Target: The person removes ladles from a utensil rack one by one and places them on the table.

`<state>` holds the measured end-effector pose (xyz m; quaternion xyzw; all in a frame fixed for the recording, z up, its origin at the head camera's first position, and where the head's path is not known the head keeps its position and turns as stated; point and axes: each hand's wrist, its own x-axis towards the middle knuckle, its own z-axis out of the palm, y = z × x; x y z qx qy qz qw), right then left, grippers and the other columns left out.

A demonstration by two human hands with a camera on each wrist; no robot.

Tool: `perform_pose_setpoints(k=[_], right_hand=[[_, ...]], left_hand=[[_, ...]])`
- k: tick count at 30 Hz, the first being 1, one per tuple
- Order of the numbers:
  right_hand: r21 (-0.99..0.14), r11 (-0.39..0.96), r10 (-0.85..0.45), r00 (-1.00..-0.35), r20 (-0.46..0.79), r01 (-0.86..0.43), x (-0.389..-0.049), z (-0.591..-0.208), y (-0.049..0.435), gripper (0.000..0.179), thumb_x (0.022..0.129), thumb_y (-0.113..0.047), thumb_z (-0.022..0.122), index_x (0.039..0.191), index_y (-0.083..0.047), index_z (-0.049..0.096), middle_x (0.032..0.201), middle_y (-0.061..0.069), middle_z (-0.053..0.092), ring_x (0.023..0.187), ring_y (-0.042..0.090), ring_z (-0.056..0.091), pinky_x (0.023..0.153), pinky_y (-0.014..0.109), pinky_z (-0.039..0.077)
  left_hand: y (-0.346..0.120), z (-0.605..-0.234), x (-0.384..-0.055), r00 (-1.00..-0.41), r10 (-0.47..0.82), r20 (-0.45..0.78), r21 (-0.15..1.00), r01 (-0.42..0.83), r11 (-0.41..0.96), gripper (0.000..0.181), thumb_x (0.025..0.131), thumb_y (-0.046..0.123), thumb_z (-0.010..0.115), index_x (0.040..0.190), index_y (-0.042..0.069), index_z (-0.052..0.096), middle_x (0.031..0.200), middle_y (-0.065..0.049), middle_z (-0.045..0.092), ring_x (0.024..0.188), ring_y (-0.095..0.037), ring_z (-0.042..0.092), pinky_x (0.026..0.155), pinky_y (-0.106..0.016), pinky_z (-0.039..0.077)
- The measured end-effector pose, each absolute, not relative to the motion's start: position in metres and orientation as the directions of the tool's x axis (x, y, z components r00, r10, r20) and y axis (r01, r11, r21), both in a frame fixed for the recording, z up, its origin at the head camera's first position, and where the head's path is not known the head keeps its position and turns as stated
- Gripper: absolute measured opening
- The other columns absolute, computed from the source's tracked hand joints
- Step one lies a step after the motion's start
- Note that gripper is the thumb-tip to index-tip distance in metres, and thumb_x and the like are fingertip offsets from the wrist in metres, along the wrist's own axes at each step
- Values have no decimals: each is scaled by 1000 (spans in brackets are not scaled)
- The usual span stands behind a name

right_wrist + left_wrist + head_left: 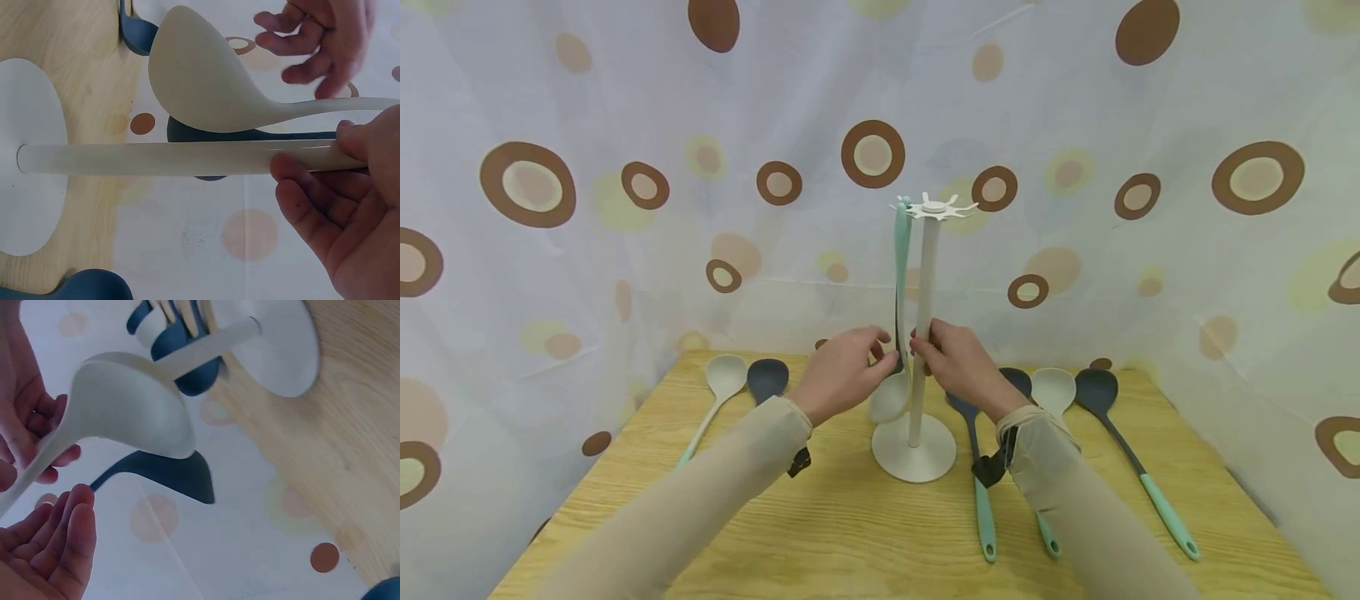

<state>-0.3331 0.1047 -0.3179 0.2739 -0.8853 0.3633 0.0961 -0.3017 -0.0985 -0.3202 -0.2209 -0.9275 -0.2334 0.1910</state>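
A white utensil stand with a round base and a ring of hooks stands upright on the table. Two utensils with mint handles hang side by side from its left hooks: a white ladle and, behind it, a dark one. My right hand grips the pole about halfway up, thumb on one side and fingers on the other. Close beside the hanging ladles is my left hand, its fingers loosely bent and holding nothing. A gap shows between that hand and the white ladle in the right wrist view.
On the wooden table, a white utensil and a dark one lie at left. To the right lie a dark utensil, a white one and further dark ones, including one at far right. A dotted curtain hangs behind.
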Motion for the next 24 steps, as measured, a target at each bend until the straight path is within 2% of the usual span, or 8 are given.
perform_pose_setpoints(k=[5,11,19,24], right_hand=[[-578,595,-430,-829,359,-559,-333,-317,106,25,107,-24,50,116,-3,61,88,11,68,73,23,64,62,33,50],[-566,591,-464,-816,345,-575,-333,-315,106,25,108,-25,47,117,-5,59,87,13,66,69,18,59,61,34,48],[-607,558,-470,-818,331,-566,-333,-314,106,20,108,-20,47,117,-6,59,101,11,69,79,24,66,70,35,54],[-630,536,-459,-820,341,-562,-333,-318,106,19,108,-20,48,115,-6,60,100,11,69,79,24,66,70,34,54]], left_hand=[[-83,-309,-303,-813,319,487,369,522,769,35,103,42,55,116,10,63,93,1,69,74,-13,61,63,-27,50],[-75,-297,-306,-794,295,532,387,538,749,23,102,33,60,104,10,63,89,1,68,72,-12,60,60,-26,48],[-78,-293,-307,-805,261,533,467,537,702,12,101,21,61,100,9,64,88,-3,70,71,-15,60,62,-27,48],[-81,-293,-303,-805,241,541,479,531,699,11,101,19,61,99,10,66,90,-3,72,72,-14,61,64,-29,50]])
